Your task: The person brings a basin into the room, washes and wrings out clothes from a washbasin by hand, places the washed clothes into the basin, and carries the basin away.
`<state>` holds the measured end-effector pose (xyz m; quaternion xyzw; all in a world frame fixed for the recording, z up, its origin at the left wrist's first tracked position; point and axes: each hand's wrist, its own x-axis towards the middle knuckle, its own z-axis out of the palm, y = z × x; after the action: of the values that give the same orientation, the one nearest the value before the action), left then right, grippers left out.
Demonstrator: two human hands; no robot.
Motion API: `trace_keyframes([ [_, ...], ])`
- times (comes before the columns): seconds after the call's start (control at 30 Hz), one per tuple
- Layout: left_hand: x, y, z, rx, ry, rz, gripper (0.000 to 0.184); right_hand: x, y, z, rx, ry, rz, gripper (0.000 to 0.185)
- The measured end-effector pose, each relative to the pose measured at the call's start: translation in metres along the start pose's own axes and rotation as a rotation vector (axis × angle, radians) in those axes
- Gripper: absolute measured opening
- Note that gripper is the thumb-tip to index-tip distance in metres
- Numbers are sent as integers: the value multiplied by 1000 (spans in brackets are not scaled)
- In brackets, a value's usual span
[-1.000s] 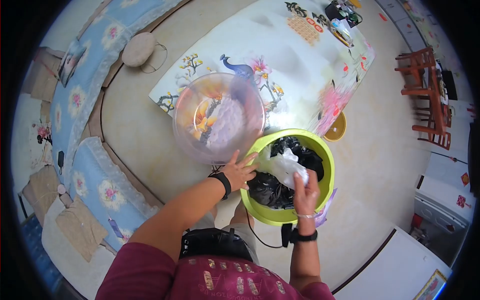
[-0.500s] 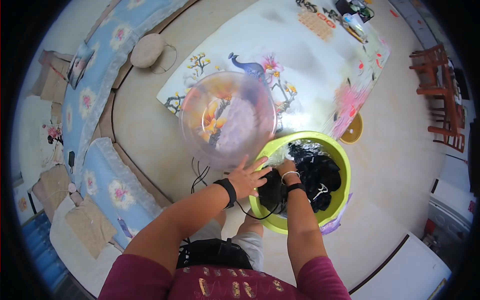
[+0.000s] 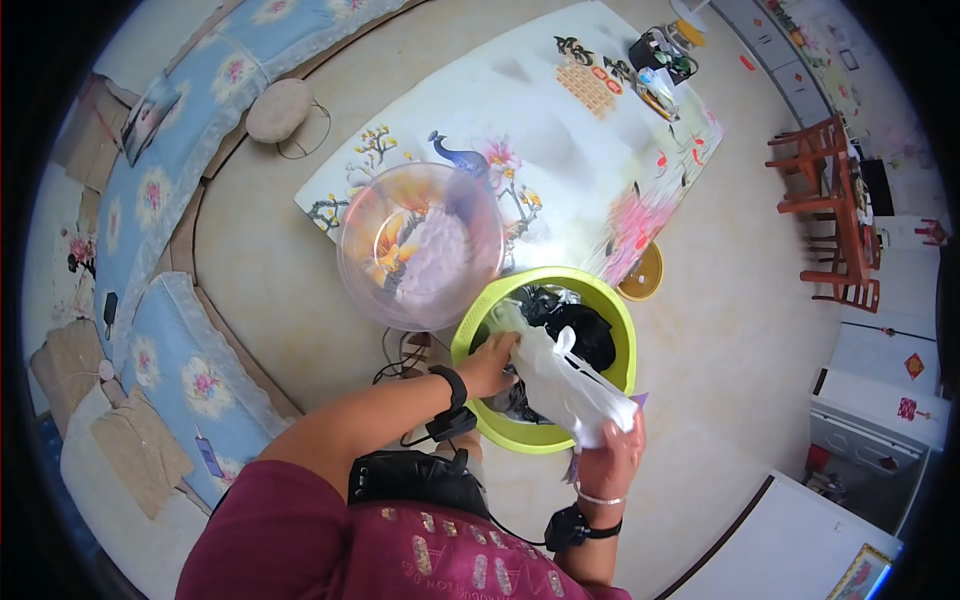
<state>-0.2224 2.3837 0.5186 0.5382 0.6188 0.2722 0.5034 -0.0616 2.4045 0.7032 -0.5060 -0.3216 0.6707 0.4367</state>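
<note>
A white wet garment [image 3: 570,385] with thin straps stretches across the lime-green tub [image 3: 625,335]. My right hand [image 3: 618,455] is closed on its lower right end, just outside the tub's rim. At the tub's left side, my left hand [image 3: 488,366] has its fingers curled at the garment's other end; the fingertips are partly hidden. Dark wet clothes [image 3: 585,335] lie in the tub beneath and behind the garment. Left of the tub, a clear pinkish plastic basin [image 3: 425,300] stands at the corner of the painted table, with no contents seen.
The long table [image 3: 540,150] carries a peacock and flower print, with a black basket [image 3: 665,55] at its far end. A yellow-brown bin [image 3: 645,275] stands beside it. Blue floral sofas [image 3: 185,340] line the left, wooden chairs [image 3: 840,275] the right. Black cables [image 3: 390,370] hang near the basin.
The white garment has been drawn up out of the tub by my right hand, which moved down and right past the rim. My left hand went from the rim to the garment's left end.
</note>
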Motion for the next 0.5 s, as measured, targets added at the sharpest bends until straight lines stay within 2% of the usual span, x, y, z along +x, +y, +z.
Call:
trace_keyframes([
  [0.03,4,-4,5,0,-1,4,55,-8,-8,1,49,1,-67,44],
  [0.1,14,-13,15,-64,-10,146,35,-16,-16,6,120,47,-166,40],
  [0.13,14,-14,15,-65,-14,148,35,-13,-16,4,120,51,-167,40],
  [0.2,10,1,5,-235,-25,-2,20,-3,-11,-7,-74,173,-156,34],
  [0.23,13,-9,12,-240,125,91,13,6,-7,-21,-402,133,-210,28],
  [0.33,11,7,-9,-364,142,48,8,28,6,-28,-385,139,-106,22],
  [0.4,11,14,-18,-297,153,46,10,43,25,-51,-392,138,-91,26],
  [0.47,11,29,-27,-268,157,129,12,54,43,-69,-824,129,-107,30],
  [0.5,13,33,-29,-264,154,129,12,59,49,-71,-927,145,-132,35],
])
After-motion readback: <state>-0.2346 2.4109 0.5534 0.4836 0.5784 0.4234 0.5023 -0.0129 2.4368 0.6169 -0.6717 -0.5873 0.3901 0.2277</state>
